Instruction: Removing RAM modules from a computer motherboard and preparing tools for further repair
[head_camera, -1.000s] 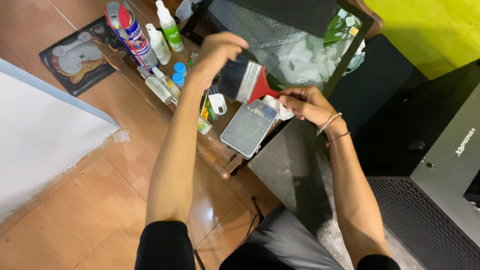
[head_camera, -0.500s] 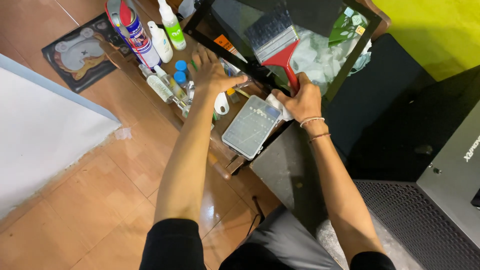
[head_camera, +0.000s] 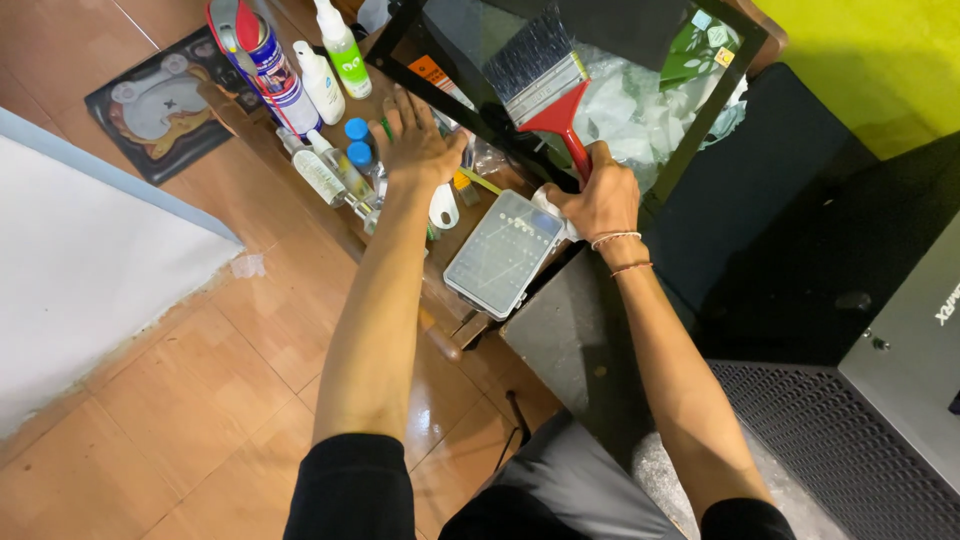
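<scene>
My right hand (head_camera: 598, 196) grips the red handle of a wide paintbrush (head_camera: 541, 80), together with a bit of white cloth. The brush's dark bristles rest against a black glass panel (head_camera: 470, 30) that leans at the back. My left hand (head_camera: 415, 145) is spread open, palm down, over small items on a low wooden surface, beside the panel's lower frame. A clear plastic case (head_camera: 503, 250) of small parts lies between my two forearms.
Spray can (head_camera: 262, 62), white spray bottles (head_camera: 340, 45) and blue-capped vials (head_camera: 357, 142) stand left of my left hand. A dark mat with a cartoon picture (head_camera: 160, 105) lies on the tiled floor. White board (head_camera: 80, 270) at left; a black case (head_camera: 850, 330) at right.
My left hand let go of the brush head and dropped to the items on the wooden surface. My right hand raised the brush upright against the glass panel.
</scene>
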